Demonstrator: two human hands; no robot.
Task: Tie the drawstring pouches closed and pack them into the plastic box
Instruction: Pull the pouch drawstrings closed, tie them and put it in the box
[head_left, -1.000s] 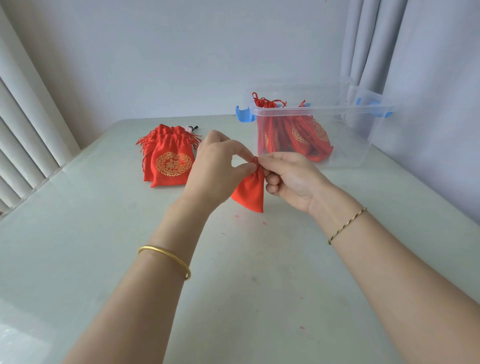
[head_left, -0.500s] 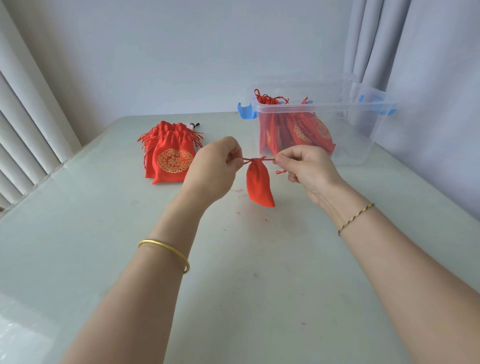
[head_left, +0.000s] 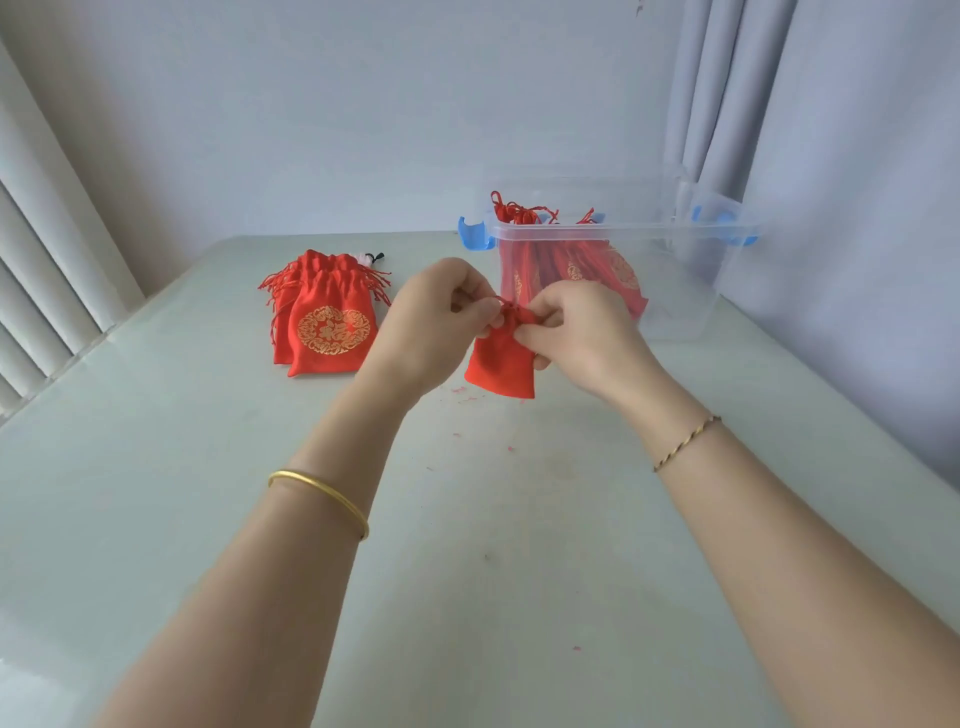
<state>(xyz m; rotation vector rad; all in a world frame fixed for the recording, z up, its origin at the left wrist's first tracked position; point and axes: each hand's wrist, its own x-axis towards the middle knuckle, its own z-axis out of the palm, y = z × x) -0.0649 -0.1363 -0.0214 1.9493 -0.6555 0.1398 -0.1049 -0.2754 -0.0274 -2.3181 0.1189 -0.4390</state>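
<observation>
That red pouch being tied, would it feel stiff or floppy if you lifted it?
Probably floppy: the red pouch sags limp below where the left hand and right hand pinch its neck. Likely light, since pinching alone holds it. Its smooth-looking cloth may be slippery.

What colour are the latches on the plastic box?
Blue latches on the clear plastic box, plainest in the head view.

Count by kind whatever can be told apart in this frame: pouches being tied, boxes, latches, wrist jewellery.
red pouch being tied: 1
clear plastic box: 1
blue latches: 2
gold bangle: 1
twisted bracelet: 1
Total: 6
The stacked pouches and the boxed pouches overlap too much to count.
</observation>
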